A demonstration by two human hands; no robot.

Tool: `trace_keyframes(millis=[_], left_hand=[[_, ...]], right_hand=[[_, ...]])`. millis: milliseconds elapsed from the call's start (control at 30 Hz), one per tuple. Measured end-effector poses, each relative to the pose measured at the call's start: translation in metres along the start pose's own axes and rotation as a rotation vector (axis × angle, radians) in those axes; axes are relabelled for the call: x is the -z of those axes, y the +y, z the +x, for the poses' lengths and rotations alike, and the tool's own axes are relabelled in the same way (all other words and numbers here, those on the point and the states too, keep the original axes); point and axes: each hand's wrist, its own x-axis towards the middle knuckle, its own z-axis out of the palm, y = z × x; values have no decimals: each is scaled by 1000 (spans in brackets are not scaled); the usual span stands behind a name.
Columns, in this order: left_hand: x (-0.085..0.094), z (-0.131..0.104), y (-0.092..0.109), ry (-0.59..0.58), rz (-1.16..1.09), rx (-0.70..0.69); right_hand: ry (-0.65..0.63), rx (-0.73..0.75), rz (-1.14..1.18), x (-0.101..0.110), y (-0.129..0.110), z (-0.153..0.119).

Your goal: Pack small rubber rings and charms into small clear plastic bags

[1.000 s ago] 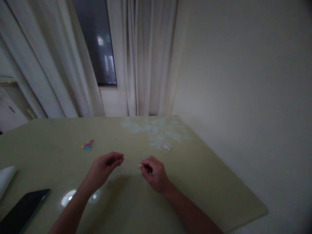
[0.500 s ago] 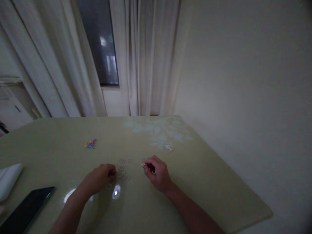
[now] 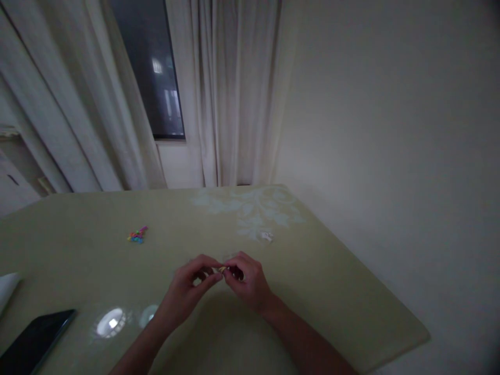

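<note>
My left hand [image 3: 191,284] and my right hand [image 3: 248,278] meet fingertip to fingertip above the middle of the table. Between them shows a small yellowish band [image 3: 223,269], pinched by the thumb and forefinger of my right hand. The left thumb and forefinger close at its left side; whatever tiny thing they hold is too small to make out. Pale small rings, like rubber bands, lie behind the hands and are mostly hidden by them.
A pile of small bright-coloured pieces [image 3: 137,235] lies to the left on the green table [image 3: 332,302]. Small white pieces [image 3: 267,237] lie beyond my right hand. A dark flat tablet-like device [image 3: 37,336] and a white object [image 3: 7,289] are at the left edge.
My left hand has left the loose rings and moved right to meet my right hand at the yellowish band. The view has shifted slightly to the right.
</note>
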Motion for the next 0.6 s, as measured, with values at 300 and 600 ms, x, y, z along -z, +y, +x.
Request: trace_keyframes(millis=[300,600], left_hand=[[-17,2,-15,46,-363,96],[-25,0,-4,125,-354,173]], right_hand=[[0,37,22,0,0,1],[5,22,-10,2,0,1]])
